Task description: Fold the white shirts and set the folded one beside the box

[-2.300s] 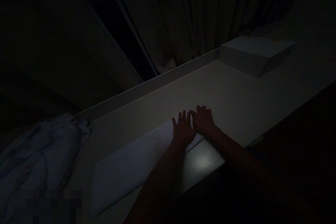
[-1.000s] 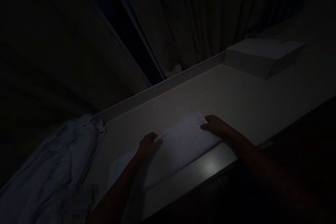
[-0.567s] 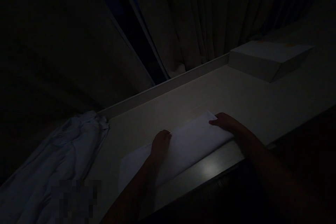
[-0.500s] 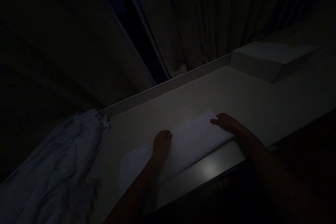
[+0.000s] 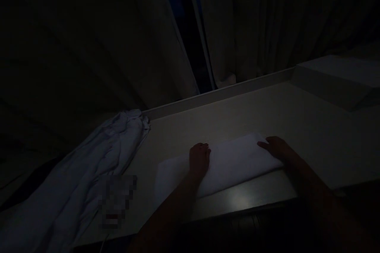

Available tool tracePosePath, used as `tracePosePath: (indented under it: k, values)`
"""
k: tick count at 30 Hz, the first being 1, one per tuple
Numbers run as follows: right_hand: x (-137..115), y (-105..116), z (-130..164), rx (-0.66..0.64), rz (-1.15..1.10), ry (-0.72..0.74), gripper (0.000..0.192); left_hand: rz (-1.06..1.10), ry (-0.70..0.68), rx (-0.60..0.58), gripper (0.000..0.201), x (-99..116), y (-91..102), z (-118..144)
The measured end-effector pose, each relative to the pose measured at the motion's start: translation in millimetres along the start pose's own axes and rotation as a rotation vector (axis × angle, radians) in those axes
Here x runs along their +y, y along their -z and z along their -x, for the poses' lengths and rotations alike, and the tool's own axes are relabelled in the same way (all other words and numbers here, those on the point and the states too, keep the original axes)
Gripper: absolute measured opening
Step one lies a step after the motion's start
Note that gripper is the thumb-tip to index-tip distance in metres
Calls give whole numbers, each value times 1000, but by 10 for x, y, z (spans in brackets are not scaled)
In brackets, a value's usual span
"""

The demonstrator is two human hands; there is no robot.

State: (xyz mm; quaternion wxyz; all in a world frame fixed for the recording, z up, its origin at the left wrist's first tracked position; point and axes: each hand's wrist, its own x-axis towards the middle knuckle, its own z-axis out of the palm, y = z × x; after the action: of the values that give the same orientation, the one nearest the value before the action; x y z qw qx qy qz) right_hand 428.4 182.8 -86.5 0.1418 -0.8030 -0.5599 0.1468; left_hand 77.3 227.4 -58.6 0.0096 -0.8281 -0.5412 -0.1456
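Observation:
A white folded cloth [image 5: 237, 162], which looks like a towel, lies as a long strip near the front edge of the table. My left hand [image 5: 199, 160] rests across its middle, fingers bent together at the far edge and the thumb close beside them, closed on the cloth. At the right end, my right hand [image 5: 276, 147] grips the cloth, its thumb on top; the other fingers are partly hidden. The dim light blurs the fold lines.
A crumpled pale cloth [image 5: 97, 162] is heaped over the table's left side, with a pixelated patch [image 5: 117, 199] beside it. A pale box-like block [image 5: 332, 83] stands at the back right. Dark curtains [image 5: 166, 47] hang behind the low ledge [image 5: 219, 93] of the pale table [image 5: 255, 106].
The view has turned to the left, so everything sits further right in the picture. Both hands keep their places on the folded cloth, which looks slightly flatter at its right corner.

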Motion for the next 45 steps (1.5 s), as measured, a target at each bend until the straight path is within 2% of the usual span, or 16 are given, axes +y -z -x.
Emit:
tracePosePath:
  k: [2, 4, 6, 7, 10, 11, 13, 17, 20, 25, 33, 38, 45]
  values:
    - [-68, 55, 65, -25, 17, -37, 48, -7, -85, 31, 36, -43, 81, 164]
    - [-261, 108, 188, 125, 38, -68, 56, -41, -137, -1, 42, -107, 149, 373]
    - [-577, 101, 362, 300, 48, 46, 57, -87, -104, -67, 50, -198, 193, 576]
    - [-762, 62, 459, 320, 46, 166, 54, -111, -61, -97, 55, -256, 208, 660]
    - [-1266, -182, 724, 131, 44, 627, 49, -179, 98, -159, 66, -496, 238, 819]
    - [-1375, -282, 780, 73, 49, 706, 51, -197, 145, -181, 68, -596, 246, 850]
    - [-1468, -451, 813, 6, 58, 748, 53, -223, 227, -223, 71, -811, 254, 902]
    - [-1301, -540, 624, 8, 99, 627, 55, -249, 310, -220, 70, -1161, 218, 1013]
    - [-1127, -465, 443, 36, 137, 518, 57, -256, 313, -177, 71, -1258, 159, 1071]
    - [-939, -371, 278, 55, 186, 407, 58, -263, 360, -133, 79, -1281, 95, 1087]
    - [-543, -294, 62, 41, 189, 331, 59, -241, 362, -134, 82, -1390, 58, 1095]
    - [-509, -320, 56, 116, 204, 344, 58, -248, 341, -118, 83, -1376, 55, 1107]
    - [-489, -331, 75, 150, 277, 338, 55, -225, 371, -108, 84, -1341, 91, 1089]
